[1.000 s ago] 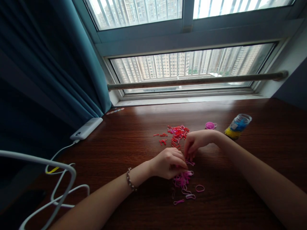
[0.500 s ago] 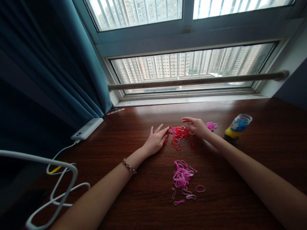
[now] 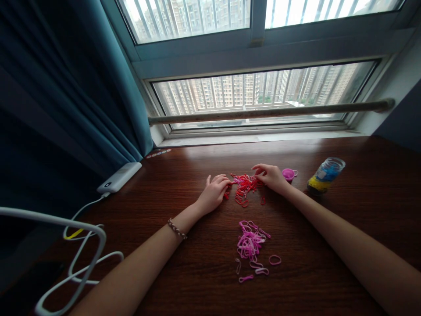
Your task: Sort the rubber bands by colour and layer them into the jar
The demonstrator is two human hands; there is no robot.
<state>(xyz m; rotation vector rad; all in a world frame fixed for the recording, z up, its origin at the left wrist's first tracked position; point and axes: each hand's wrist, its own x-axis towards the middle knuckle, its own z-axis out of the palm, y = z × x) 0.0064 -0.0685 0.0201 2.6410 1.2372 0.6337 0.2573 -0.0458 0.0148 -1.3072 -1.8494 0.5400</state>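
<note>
A loose pile of red and pink rubber bands lies on the brown wooden table. At its left edge is my left hand, fingers curled together on red bands there. My right hand reaches in from the right, thumb and fingertips pinched on a pinkish band at the top of the pile. Closer to me lies a separate heap of pink and pale bands. A single pink band sits just right of that heap.
Beyond my right hand stand a small pink cup with a handle and a glass jar with blue and yellow contents. A white power bank with a white cable is at left, beside the blue curtain. A window closes off the back.
My left fingers have curled in from a spread pose at the pile's edge. My right hand has lowered slightly, its fingers closing into a pinch on the pile.
</note>
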